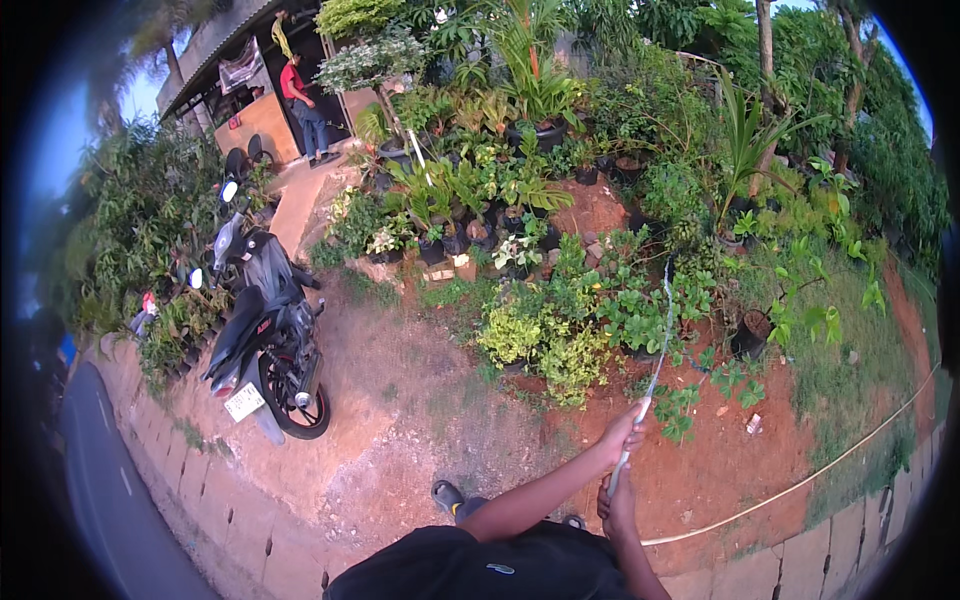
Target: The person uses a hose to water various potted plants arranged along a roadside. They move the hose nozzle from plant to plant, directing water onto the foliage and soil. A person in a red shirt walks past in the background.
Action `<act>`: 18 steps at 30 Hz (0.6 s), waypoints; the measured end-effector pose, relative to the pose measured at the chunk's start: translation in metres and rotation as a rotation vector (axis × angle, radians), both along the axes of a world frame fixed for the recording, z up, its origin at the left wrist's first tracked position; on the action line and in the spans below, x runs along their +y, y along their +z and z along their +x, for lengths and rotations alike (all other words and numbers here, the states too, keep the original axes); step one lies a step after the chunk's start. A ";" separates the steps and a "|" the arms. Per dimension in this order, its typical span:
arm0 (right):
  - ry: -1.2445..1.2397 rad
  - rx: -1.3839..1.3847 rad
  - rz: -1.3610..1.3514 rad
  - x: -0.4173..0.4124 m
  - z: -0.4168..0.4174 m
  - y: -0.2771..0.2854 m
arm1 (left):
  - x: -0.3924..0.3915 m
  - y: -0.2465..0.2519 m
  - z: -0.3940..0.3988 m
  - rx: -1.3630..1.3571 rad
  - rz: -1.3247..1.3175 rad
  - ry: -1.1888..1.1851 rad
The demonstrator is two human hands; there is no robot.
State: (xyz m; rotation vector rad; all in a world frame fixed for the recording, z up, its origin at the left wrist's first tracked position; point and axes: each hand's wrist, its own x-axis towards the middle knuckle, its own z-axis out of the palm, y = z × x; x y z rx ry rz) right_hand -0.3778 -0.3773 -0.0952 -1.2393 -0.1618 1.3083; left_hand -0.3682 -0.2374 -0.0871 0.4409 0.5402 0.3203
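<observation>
My left hand is closed around a pale garden hose close to its open end. Just below it, my right hand grips the same hose. A thin stream of water leaves the hose end and reaches up among the potted plants. Yellow-green shrubs grow left of the stream, and a leafy green plant stands right beside it. The rest of the hose runs over the ground to the right.
A parked motorcycle stands at the left. Behind the plants, a person in a red top is at a building's doorway. A black pot holds a young plant at the right. Paving slabs edge the soil, and a road curves along the left.
</observation>
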 end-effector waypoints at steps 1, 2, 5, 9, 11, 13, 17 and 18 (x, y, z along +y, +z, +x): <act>-0.020 -0.001 0.021 -0.002 -0.002 0.002 | -0.004 0.009 -0.001 -0.025 0.017 -0.002; -0.041 -0.003 0.043 -0.005 -0.004 0.004 | -0.007 0.017 -0.001 -0.050 0.034 -0.006; -0.073 -0.005 0.031 -0.006 -0.006 0.012 | -0.007 0.023 0.003 -0.071 0.052 -0.017; -0.051 0.005 -0.033 -0.008 -0.001 0.004 | -0.004 -0.008 0.010 -0.036 -0.026 -0.031; -0.014 0.055 -0.076 -0.012 -0.001 -0.001 | 0.000 -0.047 0.012 -0.017 -0.119 -0.014; -0.001 0.055 -0.101 -0.012 0.001 -0.004 | 0.000 -0.054 0.012 0.001 -0.158 -0.008; -0.012 0.039 -0.047 -0.013 -0.001 -0.011 | -0.002 -0.046 0.010 -0.029 -0.105 -0.032; -0.045 0.023 -0.032 -0.013 -0.002 -0.009 | -0.003 -0.035 0.009 -0.054 -0.081 -0.054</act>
